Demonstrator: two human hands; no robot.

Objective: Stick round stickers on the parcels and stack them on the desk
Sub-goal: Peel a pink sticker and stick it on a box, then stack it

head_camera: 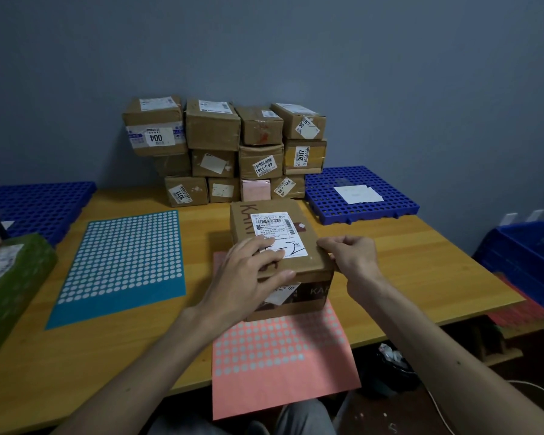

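Note:
A brown cardboard parcel (299,221) with a white shipping label stands on the wooden desk (421,255), its near end over a pink sticker sheet (280,365). My left hand (248,277) lies over the parcel's near left corner, fingers spread on the top and thumb on the front face. My right hand (352,255) grips the parcel's right top edge with curled fingers. A blue sticker sheet (123,262) with rows of round white stickers lies to the left. A stack of parcels (226,152) stands against the wall.
Blue perforated plastic pallets lie at the back left (38,202) and back right (361,193), the right one bearing a white paper. A green wrapped parcel (10,287) sits at the desk's left edge. Blue crates (528,262) stand off the right side.

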